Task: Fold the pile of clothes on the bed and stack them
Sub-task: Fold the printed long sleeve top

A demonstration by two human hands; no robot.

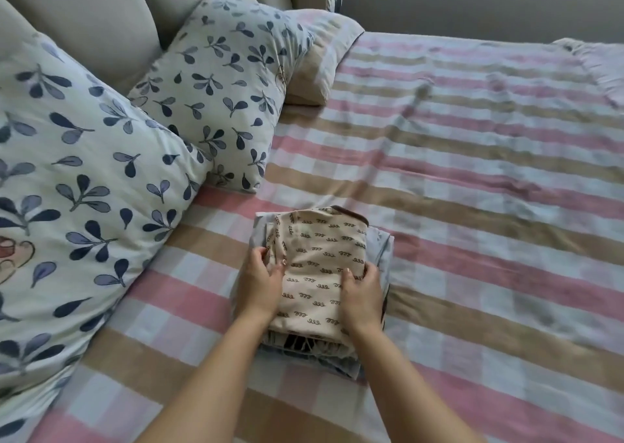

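Beige cloth printed with small dark squiggles lies folded between the two hands. The left hand [261, 282] has its thumb on top of this beige garment [320, 260] near the left edge, and its fingers curl down round that edge. The right hand [363, 294] clasps the right edge the same way, thumb on top and fingers bent over the side. Both wrists are level, and the bare forearms reach forward from the bottom of the view, drawing closer together towards the garment.

The garment has a brown-trimmed far edge and is the top layer of a stack [383, 243] of folded clothes. Pale blue fabric juts out beneath it on the far and right sides, and darker striped layers show at the near end.

The stack sits on a bed cover [472, 206] checked in pink, tan and pale blue. To the left, well apart from the stack, two white pillows [84, 172] with blue leaf prints lean against a padded grey headboard [101, 20]. A checked pillow [320, 61] lies behind them.
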